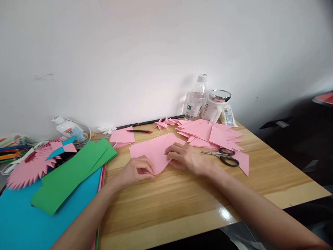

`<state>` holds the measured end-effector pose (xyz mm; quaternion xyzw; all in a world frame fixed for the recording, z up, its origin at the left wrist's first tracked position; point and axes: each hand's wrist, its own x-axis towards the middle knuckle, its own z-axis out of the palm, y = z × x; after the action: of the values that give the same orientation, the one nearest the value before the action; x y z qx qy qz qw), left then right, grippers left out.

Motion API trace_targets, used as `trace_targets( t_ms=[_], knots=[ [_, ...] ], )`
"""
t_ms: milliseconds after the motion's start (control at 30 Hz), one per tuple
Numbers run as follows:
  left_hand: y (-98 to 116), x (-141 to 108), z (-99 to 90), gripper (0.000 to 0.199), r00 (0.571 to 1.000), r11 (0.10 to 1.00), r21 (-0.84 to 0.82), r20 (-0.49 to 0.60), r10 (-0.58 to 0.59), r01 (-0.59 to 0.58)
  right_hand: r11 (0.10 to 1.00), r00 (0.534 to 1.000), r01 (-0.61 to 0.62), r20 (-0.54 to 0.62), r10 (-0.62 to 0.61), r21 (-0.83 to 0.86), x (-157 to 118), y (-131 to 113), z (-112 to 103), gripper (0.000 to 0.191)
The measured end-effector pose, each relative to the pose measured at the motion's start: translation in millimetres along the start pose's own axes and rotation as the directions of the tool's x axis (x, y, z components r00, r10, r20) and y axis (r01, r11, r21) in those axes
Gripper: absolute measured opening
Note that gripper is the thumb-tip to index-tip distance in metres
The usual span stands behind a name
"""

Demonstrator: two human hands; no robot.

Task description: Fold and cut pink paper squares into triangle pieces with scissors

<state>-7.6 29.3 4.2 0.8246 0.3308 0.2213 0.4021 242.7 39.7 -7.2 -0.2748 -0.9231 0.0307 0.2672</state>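
A pink paper sheet (156,149) lies on the wooden table in front of me, its near edge bowed upward between my hands. My left hand (139,169) pinches the sheet's near left corner between thumb and fingers. On the right side, my right hand (183,158) has its curled fingers closed on the sheet's edge; the fingertips are partly hidden. Scissors (226,157) with black handles lie just right of my right hand, by a pile of pink paper pieces (208,133). Behind the sheet are a black and red pen (139,131) and a smaller pink paper (122,137).
Green paper strips (75,173) rest on blue sheets (78,208) at the left, near a pink fringed paper piece (33,163). By the wall stand a water bottle (195,100) and a white mug (217,107). Folded pink stars (161,124) lie at the back.
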Motion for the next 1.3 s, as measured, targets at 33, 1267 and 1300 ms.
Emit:
trace_targets(
  t_ms=[33,1267,1300],
  knots=[
    [1,0,-1.3,0.016,0.999,0.998,-0.042,0.006,-0.035,0.035,1.000,1.000,0.011,0.020,-0.011,-0.016,0,-1,1,0.010],
    [-12,0,-11.1,0.026,0.843,0.828,0.252,-0.358,-0.402,0.502,0.985,0.982,-0.152,0.129,0.140,0.084,-1,-4,26,0.040],
    [-12,0,-10.1,0.025,0.843,0.827,0.255,-0.362,-0.398,0.500,0.984,0.981,-0.155,0.129,0.143,0.085,-1,-4,25,0.041]
  ],
)
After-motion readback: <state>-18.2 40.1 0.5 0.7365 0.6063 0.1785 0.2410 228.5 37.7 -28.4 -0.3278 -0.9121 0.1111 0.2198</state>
